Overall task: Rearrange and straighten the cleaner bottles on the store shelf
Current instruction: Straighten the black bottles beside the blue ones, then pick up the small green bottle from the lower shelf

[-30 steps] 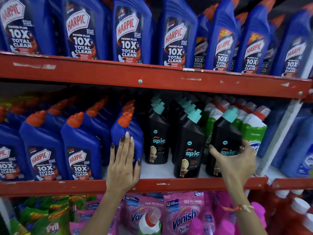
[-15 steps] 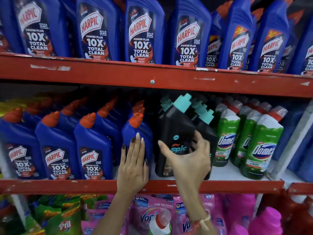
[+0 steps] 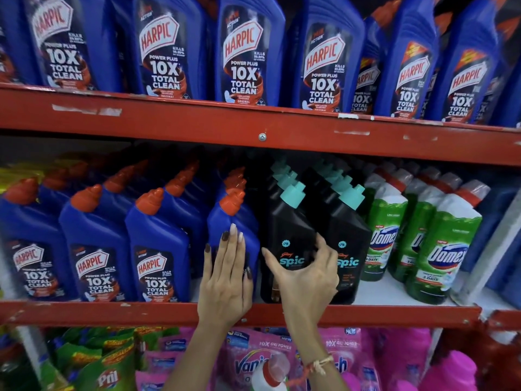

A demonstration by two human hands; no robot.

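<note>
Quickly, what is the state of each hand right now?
Left hand: open, fingers flat against the blue plastic Harpic bottle with orange cap.
Right hand: closed around the front black Spic bottle with teal cap, gripping it.

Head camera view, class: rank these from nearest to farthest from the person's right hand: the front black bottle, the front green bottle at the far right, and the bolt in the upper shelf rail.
1. Front black bottle: under the right hand, which grips it.
2. Bolt: above the hand, in the red rail.
3. Front green bottle: far right of the same shelf.
</note>
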